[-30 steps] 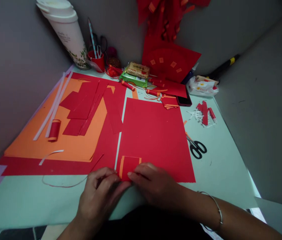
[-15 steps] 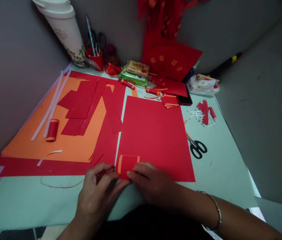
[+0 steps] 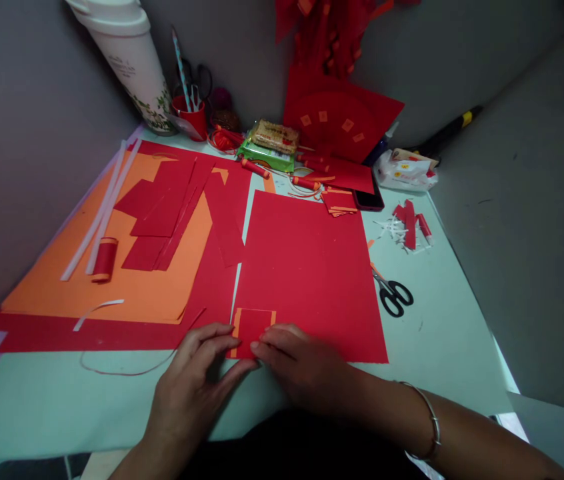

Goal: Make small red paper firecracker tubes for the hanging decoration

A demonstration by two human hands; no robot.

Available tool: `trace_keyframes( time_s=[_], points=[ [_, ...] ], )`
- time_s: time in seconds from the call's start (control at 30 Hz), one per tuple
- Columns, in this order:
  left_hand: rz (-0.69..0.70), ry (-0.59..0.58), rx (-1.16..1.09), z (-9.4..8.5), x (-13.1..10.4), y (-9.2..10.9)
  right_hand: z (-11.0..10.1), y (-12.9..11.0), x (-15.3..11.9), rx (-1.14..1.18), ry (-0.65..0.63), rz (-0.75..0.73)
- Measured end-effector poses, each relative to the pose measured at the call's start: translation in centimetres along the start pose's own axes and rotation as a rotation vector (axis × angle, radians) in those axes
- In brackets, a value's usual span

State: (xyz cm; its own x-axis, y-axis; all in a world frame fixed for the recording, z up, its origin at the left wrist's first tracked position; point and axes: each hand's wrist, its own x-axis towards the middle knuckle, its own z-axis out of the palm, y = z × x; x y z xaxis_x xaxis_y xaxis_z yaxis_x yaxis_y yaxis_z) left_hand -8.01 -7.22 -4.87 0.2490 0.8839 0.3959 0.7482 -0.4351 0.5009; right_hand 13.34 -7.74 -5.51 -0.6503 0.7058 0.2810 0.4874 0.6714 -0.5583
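Observation:
A small red paper piece [image 3: 256, 327] with an orange strip along each side lies at the front left of a large red paper sheet [image 3: 307, 273]. At its left side, my left hand [image 3: 197, 373] curves round the corner, fingertips on the orange strip and thumb along the bottom edge. My right hand [image 3: 307, 367] has its fingers bunched together, gripping the piece at its lower right. The underside of the piece and the inner side of the right fingers are hidden.
Scissors [image 3: 393, 297] lie right of the sheet, with paper scraps [image 3: 407, 227] beyond. To the left, red cutouts [image 3: 162, 207] and a rolled paper tube [image 3: 105, 259] rest on orange paper [image 3: 62, 293]. A tall white cup [image 3: 132, 67] and a phone [image 3: 371, 199] stand and lie farther back.
My left hand has shifted slightly left and its fingers have spread along the strip, uncovering more of the piece. The right hand stays almost in place.

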Motion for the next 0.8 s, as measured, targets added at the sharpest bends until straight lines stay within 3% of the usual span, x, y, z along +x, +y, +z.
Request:
trace_keyframes(
  time_s=[0.47, 0.8],
  points=[
    [-0.020, -0.073, -0.057, -0.15, -0.39, -0.64, 0.41, 0.07, -0.09, -0.022, -0.030, -0.012],
    [-0.032, -0.057, -0.091, -0.18, -0.35, -0.75, 0.09, -0.20, 0.31, -0.058, -0.057, 0.000]
  ],
)
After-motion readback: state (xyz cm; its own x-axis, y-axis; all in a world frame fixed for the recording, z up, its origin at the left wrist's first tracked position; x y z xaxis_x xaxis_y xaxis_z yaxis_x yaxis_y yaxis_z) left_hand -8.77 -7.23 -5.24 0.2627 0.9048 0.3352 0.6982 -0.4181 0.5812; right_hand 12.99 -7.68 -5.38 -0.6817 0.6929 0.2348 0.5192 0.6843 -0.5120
